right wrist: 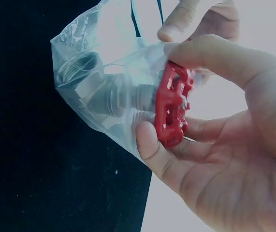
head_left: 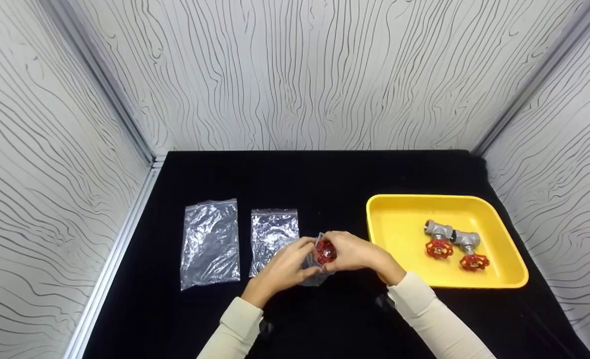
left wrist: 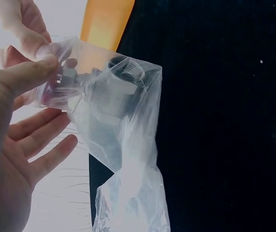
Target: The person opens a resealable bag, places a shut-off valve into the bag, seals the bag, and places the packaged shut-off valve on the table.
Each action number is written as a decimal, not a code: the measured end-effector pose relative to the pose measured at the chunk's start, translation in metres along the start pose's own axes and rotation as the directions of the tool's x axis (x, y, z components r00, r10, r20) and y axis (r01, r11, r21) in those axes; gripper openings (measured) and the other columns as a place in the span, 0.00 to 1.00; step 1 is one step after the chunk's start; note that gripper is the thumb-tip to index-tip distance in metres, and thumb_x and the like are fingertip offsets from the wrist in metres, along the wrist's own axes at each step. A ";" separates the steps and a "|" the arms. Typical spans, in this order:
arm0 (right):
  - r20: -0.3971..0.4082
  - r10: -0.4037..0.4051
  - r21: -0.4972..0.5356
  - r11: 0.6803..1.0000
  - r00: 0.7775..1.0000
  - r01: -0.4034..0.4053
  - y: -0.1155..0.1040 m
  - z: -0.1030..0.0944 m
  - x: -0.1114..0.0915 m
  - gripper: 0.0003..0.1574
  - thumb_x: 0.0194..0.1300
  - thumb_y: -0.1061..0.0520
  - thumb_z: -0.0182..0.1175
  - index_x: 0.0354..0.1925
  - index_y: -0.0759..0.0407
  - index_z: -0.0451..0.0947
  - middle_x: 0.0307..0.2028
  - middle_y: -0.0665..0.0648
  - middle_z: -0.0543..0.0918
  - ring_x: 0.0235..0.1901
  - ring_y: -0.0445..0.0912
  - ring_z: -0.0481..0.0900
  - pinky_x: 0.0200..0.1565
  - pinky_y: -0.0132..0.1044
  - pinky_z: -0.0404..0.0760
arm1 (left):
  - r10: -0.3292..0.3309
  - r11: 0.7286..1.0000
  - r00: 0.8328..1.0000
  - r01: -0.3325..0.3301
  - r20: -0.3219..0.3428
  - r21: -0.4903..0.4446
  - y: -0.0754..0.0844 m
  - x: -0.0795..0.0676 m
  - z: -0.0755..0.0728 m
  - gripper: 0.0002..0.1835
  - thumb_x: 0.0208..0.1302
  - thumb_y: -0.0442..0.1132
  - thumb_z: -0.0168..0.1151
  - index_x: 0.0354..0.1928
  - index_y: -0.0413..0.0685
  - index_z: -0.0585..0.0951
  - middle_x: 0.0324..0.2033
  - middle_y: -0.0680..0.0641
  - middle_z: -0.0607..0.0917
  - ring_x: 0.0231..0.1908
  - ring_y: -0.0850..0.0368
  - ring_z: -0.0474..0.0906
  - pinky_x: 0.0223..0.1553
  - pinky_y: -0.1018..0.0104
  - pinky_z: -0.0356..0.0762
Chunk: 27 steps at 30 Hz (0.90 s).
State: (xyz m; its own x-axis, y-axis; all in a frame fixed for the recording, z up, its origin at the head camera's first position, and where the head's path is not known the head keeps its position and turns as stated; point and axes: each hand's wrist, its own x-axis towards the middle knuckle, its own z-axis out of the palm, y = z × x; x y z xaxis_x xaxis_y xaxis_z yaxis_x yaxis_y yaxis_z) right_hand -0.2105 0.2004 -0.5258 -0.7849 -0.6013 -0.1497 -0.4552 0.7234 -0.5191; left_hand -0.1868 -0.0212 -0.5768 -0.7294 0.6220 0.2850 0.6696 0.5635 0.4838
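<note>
Threaded handwheel valve [right wrist: 109,96] between the hands, left of the yellow tray [head_left: 394,244]. Metal body inside clear plastic bag [left wrist: 142,121]; red handwheel [head_left: 327,253] at the mouth. Right hand [head_left: 353,251] grips the wheel's rim; left hand [head_left: 286,263] pinches bag film, other fingers spread. Est.: valve weighty, rigid, robust; film light, limp, slippery. Best holds: wheel rim, bag's mouth edge. No legible brand, label or writing.

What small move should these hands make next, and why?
Probably the right hand should ease the red handwheel deeper into the clear bag, with the left hand steadying the bag's edge. The metal valve body is already inside, but the wheel sits at the opening, in the right hand's fingers.
</note>
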 end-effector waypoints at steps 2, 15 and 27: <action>0.009 -0.006 0.016 1.000 1.000 0.006 0.000 -0.001 -0.001 0.32 0.54 0.52 0.79 0.52 0.63 0.79 0.42 0.56 0.85 0.43 0.48 0.81 0.46 0.43 0.86 | -0.007 1.000 1.000 0.007 0.002 -0.010 0.000 0.000 0.000 0.14 0.67 0.45 0.75 0.45 0.48 0.81 0.62 0.46 0.84 0.58 0.51 0.85 0.59 0.60 0.86; -0.045 -0.031 0.039 0.999 0.999 0.033 0.003 0.000 -0.003 0.31 0.56 0.61 0.75 0.57 0.63 0.79 0.49 0.61 0.87 0.45 0.50 0.84 0.47 0.46 0.88 | -0.029 1.000 0.999 0.029 -0.018 -0.003 -0.002 -0.002 0.001 0.14 0.70 0.46 0.72 0.50 0.48 0.81 0.61 0.47 0.85 0.56 0.51 0.86 0.57 0.59 0.87; -0.140 0.021 -0.071 0.997 0.990 -0.031 -0.003 0.006 -0.011 0.31 0.58 0.56 0.77 0.59 0.59 0.81 0.50 0.56 0.86 0.44 0.48 0.83 0.47 0.50 0.87 | -0.042 0.999 0.999 0.043 -0.026 0.025 -0.002 -0.003 0.001 0.13 0.71 0.47 0.72 0.48 0.49 0.81 0.61 0.48 0.85 0.55 0.52 0.86 0.55 0.59 0.88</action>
State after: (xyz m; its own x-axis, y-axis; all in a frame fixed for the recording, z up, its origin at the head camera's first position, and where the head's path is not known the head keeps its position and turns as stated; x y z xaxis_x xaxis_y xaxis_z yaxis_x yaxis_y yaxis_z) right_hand -0.1980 0.2032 -0.5277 -0.8452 -0.5329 -0.0410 -0.4597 0.7639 -0.4529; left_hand -0.1862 -0.0237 -0.5791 -0.7603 0.5833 0.2858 0.6411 0.6028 0.4750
